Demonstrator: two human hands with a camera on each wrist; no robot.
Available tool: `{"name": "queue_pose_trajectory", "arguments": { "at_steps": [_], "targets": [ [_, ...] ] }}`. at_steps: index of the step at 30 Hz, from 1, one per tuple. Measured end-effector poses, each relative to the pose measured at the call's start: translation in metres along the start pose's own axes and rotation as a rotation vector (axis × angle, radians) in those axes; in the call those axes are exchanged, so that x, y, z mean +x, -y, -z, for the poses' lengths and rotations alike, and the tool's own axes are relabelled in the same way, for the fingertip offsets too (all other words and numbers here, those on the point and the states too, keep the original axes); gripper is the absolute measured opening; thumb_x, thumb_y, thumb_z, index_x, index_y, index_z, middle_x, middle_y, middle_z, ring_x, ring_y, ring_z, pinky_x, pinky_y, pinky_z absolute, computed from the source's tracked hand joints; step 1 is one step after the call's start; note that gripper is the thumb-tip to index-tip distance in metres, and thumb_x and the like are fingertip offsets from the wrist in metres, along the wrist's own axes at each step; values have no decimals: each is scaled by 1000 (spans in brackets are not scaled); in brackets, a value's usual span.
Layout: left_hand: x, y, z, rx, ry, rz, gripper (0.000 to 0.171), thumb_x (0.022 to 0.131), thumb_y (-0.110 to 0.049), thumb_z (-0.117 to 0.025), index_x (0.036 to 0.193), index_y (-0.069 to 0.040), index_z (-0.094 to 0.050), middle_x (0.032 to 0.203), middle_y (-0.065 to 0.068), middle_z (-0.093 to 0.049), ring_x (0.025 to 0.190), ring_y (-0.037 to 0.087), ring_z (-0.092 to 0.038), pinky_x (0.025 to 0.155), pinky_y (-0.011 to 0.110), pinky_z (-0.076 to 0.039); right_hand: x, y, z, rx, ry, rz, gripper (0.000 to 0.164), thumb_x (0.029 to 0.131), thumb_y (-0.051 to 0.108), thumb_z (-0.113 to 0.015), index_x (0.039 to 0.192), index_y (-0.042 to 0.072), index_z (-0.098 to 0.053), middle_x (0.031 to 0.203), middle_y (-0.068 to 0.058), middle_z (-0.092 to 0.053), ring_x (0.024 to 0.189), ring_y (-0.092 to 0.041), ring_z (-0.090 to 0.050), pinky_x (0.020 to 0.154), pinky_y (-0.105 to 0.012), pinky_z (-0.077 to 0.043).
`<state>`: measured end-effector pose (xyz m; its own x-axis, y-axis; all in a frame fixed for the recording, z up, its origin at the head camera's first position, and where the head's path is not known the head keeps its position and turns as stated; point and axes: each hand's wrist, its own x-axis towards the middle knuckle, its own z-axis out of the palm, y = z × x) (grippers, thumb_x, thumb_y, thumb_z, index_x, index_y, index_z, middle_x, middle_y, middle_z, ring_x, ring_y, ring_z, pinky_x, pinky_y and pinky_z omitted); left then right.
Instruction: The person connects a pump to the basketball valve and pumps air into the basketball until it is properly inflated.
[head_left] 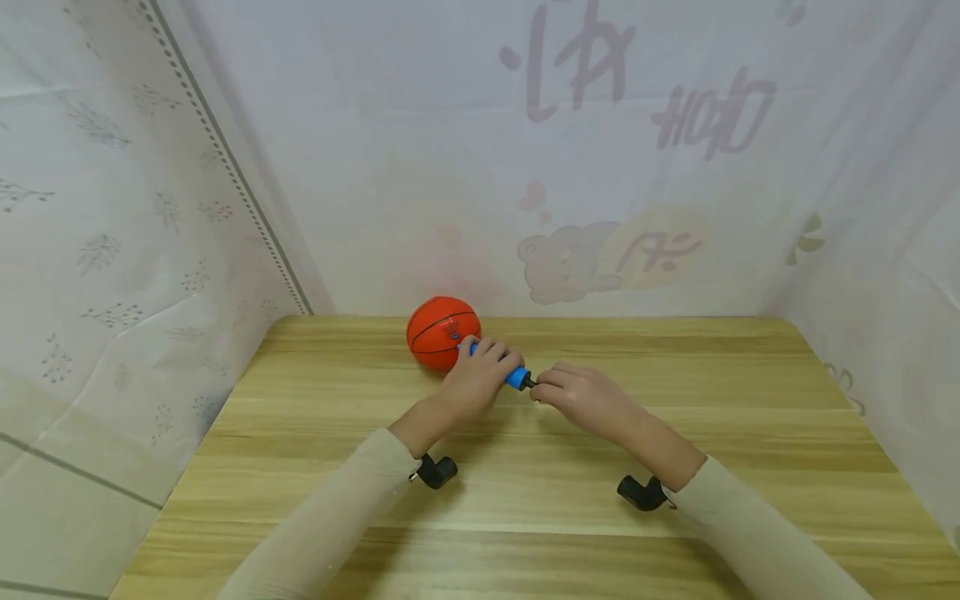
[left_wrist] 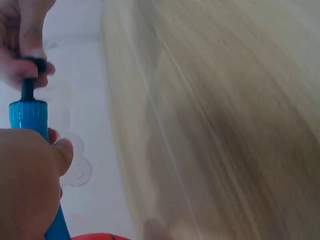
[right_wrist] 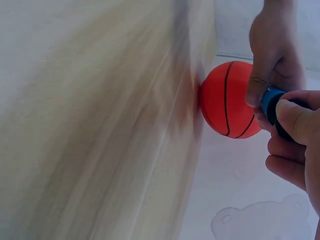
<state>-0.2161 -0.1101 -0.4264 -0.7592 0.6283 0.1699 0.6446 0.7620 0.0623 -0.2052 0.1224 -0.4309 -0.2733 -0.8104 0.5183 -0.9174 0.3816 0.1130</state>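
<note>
A red toy basketball point(head_left: 433, 332) with black lines rests on the wooden table near its back edge. My left hand point(head_left: 476, 383) grips the barrel of a blue hand pump point(head_left: 517, 378), whose far end points at the ball; whether a needle enters the ball is hidden behind the fingers. The right hand point(head_left: 583, 398) pinches the pump's black handle point(left_wrist: 39, 65) between thumb and fingers. In the left wrist view, a short length of black rod point(left_wrist: 27, 89) shows between barrel and handle. Seen from the right wrist, the left hand point(right_wrist: 277, 55) stands close beside the ball.
The wood-grain table point(head_left: 525, 533) spreads around both arms. Behind it hangs a pale printed cloth point(head_left: 420, 167) with a bear drawing, and similar cloth lines the left and right sides. A black wrist mount point(head_left: 437, 472) juts from each sleeve.
</note>
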Motion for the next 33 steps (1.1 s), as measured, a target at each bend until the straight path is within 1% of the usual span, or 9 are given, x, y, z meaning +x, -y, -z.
{"name": "queue_pose_trajectory", "arguments": {
  "at_steps": [8, 11, 14, 16, 20, 24, 26, 29, 33],
  "targets": [
    [-2, 5, 1, 3, -7, -9, 22, 100, -12, -65, 119, -20, -58, 118, 1, -57, 115, 24, -49, 107, 53, -32, -25, 5, 13, 13, -21, 24, 22, 79, -1, -79, 97, 8, -71, 96, -2, -69, 82, -15, -63, 72, -23, -54],
    [-2, 8, 0, -3, -19, -7, 22, 100, -12, -64, 120, -20, -58, 119, 1, -58, 114, 24, -49, 107, 52, -32, -35, 7, 23, 20, -23, 26, 7, 95, 3, -67, 98, 8, -71, 96, -2, -68, 83, -15, -63, 73, -24, -55],
    [-3, 10, 1, -11, -34, -1, 22, 101, -12, -64, 120, -20, -58, 119, 2, -59, 113, 24, -50, 107, 53, -32, -42, 9, 33, 14, -25, 25, 31, 110, 14, -43, 98, 8, -71, 97, -1, -68, 84, -15, -63, 74, -24, -55],
    [-3, 11, 2, -15, -38, 4, 21, 101, -11, -64, 119, -19, -58, 119, 2, -59, 113, 25, -50, 106, 53, -31, -45, 10, 39, 10, -31, 28, 47, 113, 20, -29, 97, 9, -71, 96, -1, -68, 83, -15, -64, 73, -24, -55],
    [-3, 12, 3, -25, -34, 7, 22, 101, -12, -63, 121, -20, -58, 119, 2, -58, 113, 25, -49, 106, 54, -31, -50, 11, 47, 6, -38, 36, 49, 113, 20, -27, 95, 9, -71, 94, -1, -68, 83, -14, -64, 72, -25, -56],
    [-2, 10, 6, -21, -31, 0, 22, 101, -10, -63, 121, -19, -58, 117, 4, -58, 112, 25, -49, 105, 54, -31, -47, 12, 50, 20, -19, 30, 46, 113, 18, -29, 97, 9, -71, 96, -1, -68, 85, -14, -65, 73, -24, -56],
    [-1, 7, 6, -14, -34, -6, 21, 101, -9, -62, 120, -18, -57, 117, 4, -57, 112, 26, -48, 104, 55, -31, -43, 12, 49, 25, -10, 27, 35, 111, 13, -39, 99, 8, -71, 97, -2, -69, 86, -15, -65, 74, -25, -56],
    [0, 4, 6, -6, -37, -8, 20, 101, -10, -62, 118, -18, -57, 116, 4, -57, 113, 26, -48, 104, 55, -31, -35, 10, 44, 29, 11, 17, 12, 97, -2, -64, 101, 8, -71, 100, -3, -69, 87, -16, -65, 75, -25, -56],
    [2, 1, 7, -12, -44, -3, 19, 101, -11, -63, 117, -18, -57, 116, 5, -58, 113, 27, -48, 104, 55, -31, -21, 6, 34, 5, 23, 10, 33, 74, -8, -84, 100, 8, -71, 99, -2, -69, 86, -15, -64, 75, -24, -55]
  ]
}}
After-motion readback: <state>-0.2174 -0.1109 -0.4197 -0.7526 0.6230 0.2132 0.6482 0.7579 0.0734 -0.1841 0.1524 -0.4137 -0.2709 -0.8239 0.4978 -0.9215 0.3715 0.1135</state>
